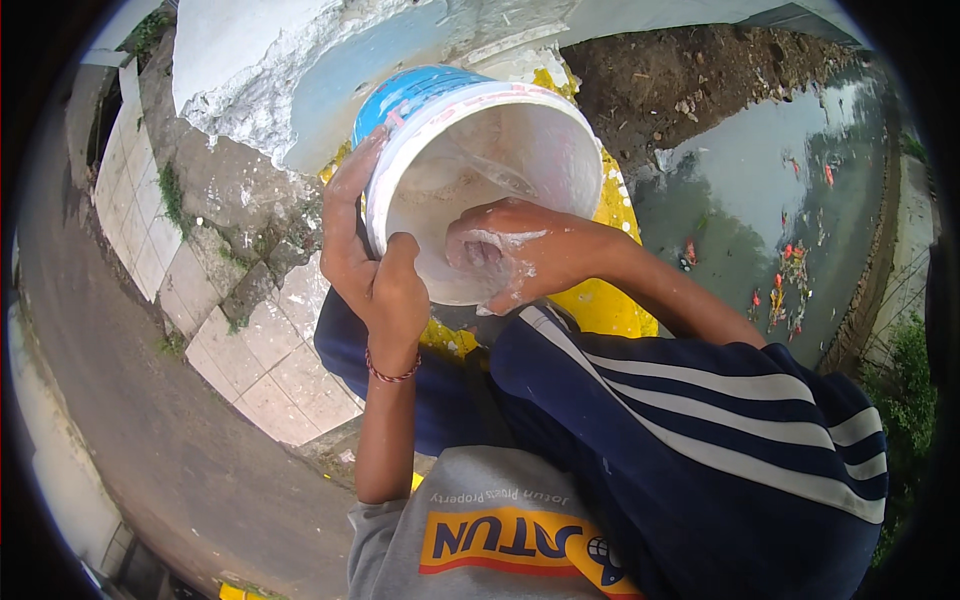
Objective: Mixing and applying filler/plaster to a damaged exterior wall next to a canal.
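A white plastic bucket [578, 150] with a blue patch on its outer side is tilted with its mouth toward me. My left hand [375, 265] grips its left rim, fingers along the outside and thumb over the edge. Inside the mouth is my right hand [525, 245], its fingers curled closed and smeared with white paste. Whatever those fingers hold, if anything, is hidden. Cloudy whitish material [440, 195] lies in the bucket, with a pale, glossy streak behind my right hand.
Beneath the bucket is a yellow, paint-spotted surface [620, 300]. On the right, murky water [720, 250] with floating litter lies below a dirt bank [660, 90]. Broken pale tiles [275, 385] and a paved road [180, 450] are on the left. A chipped white wall [235, 70] stands ahead.
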Motion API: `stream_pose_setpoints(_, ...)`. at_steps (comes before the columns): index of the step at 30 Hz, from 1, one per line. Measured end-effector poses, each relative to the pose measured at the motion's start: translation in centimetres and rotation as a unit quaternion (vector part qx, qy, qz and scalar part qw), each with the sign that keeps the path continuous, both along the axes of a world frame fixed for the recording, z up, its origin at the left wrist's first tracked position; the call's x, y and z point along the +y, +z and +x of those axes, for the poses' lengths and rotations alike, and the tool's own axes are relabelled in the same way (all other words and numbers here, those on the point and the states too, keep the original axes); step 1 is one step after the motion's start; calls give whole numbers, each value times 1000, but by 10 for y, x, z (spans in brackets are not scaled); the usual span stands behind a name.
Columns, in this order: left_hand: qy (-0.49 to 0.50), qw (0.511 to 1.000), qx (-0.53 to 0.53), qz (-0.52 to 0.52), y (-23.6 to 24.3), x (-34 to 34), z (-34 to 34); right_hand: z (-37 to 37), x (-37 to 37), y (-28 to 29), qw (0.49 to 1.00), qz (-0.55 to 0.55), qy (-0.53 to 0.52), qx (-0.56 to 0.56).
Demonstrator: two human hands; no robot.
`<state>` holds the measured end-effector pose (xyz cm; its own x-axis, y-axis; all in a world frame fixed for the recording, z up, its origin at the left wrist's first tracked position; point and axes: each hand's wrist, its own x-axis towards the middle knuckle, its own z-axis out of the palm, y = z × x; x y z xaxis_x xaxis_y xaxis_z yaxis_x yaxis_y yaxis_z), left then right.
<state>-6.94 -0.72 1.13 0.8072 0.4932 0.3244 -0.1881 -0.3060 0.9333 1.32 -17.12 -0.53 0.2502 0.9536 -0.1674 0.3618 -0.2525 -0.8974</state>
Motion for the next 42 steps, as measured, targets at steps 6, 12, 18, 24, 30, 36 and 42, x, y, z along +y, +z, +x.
stream_pose_setpoints(6, -1, 1000, 0, -4, -1, 2, 0, -1, 2, 2, 1000, -10, 7, 16)
stream_pose_setpoints(12, -9, 1000, -4, -3, -2, 1, 1, -3, 1, 1, 1000, -5, -12, 7)
stream_pose_setpoints(18, 0, 1000, -5, -11, 0, 0, 0, 0, 2, 6, 1000, -24, 6, 18)
stream_pose_setpoints(24, 1, 1000, -7, -8, 0, 0, 0, 0, 1, 4, 999, -23, 15, 26)
stream_pose_setpoints(30, 5, 1000, -5, -7, -1, 0, 0, 1, 1, 0, 1000, -5, 17, 2)
stream_pose_setpoints(36, 5, 1000, -2, -4, 1, -1, 1, 0, -1, -5, 1000, 5, 13, -8)
stream_pose_setpoints(42, 3, 1000, 1, -23, 0, 3, 1, 2, 1, 3, 1000, -24, 15, -8)
